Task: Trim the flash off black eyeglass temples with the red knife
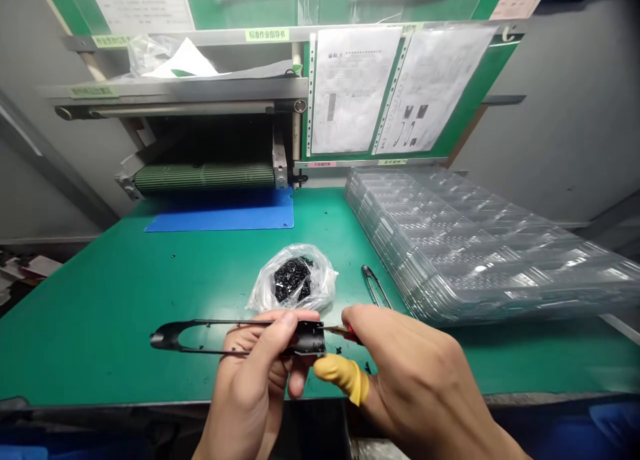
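Note:
My left hand (255, 373) is closed around a long black plastic frame (167, 337), which lies level, with its pointed end to the left and its wide end to the right. In my right hand (415, 360) is a knife (350, 333) with a red handle, partly hidden by the fingers. Its narrow tip meets or nearly meets the frame's wide end. A yellow finger cot (345, 375) covers my right thumb. Just beyond my hands stands an open clear bag (325, 283) holding small black pieces (291, 280).
A tall stack of clear plastic trays (400, 247) fills the right side. Another black frame (370, 280) lies beside it. At the back left, a green conveyor roller (205, 176) sits above a blue sheet (220, 215). Black scraps dot the green table (100, 320).

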The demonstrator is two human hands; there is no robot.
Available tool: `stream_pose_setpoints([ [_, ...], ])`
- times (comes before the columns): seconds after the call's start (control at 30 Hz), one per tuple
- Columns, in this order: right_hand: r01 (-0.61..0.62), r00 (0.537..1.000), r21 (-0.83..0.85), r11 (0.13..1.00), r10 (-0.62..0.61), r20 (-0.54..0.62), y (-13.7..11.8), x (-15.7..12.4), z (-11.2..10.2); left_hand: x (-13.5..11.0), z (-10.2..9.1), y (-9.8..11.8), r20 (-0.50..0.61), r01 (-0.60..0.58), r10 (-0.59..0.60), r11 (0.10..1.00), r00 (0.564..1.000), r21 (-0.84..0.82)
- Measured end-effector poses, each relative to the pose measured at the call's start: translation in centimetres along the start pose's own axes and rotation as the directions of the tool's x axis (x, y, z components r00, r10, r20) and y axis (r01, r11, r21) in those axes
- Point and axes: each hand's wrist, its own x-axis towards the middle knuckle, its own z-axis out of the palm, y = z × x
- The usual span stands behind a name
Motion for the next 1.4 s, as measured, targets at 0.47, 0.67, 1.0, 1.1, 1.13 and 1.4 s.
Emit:
stream_pose_setpoints([
  [0.47, -0.167, 0.907, 0.166, 0.972, 0.085, 0.413, 0.4, -1.3, -0.6, -0.5, -1.5, -0.4, 0.134, -0.273, 0.238, 0.836, 0.962, 0.476],
  [0.67, -0.515, 0.691, 0.480, 0.710, 0.013, 0.723, 0.9, -1.3, -1.5, -0.2, -2.1, 1.0, 0.381, -0.469, 0.282, 0.638, 0.880, 0.611],
  [1.0, -0.225, 0.972, 0.476, 0.850, 0.162, 0.170, -0.3, -3.4, -0.7, -1.8, -0.7, -2.4, 0.029, 0.094, -0.093, 0.996, 0.995, -0.011],
  [1.1, -0.114, 0.994, 0.301, 0.947, 0.110, 0.030, -0.8, -3.1, -0.3, -2.6, -0.3, -2.9, 0.033, 0.214, -0.212, 0.974, 0.977, -0.072],
  [1.13, -0.095, 0.995, 0.251, 0.963, 0.100, -0.008, -0.8, -3.0, -0.3, -2.7, -0.2, -2.9, 0.031, 0.233, -0.231, 0.969, 0.972, -0.078],
  [1.4, -0.261, 0.964, 0.432, 0.863, 0.255, 0.074, -1.5, -3.8, 0.6, -2.1, 0.0, -4.1, 0.020, 0.159, -0.158, 0.977, 0.987, -0.139],
])
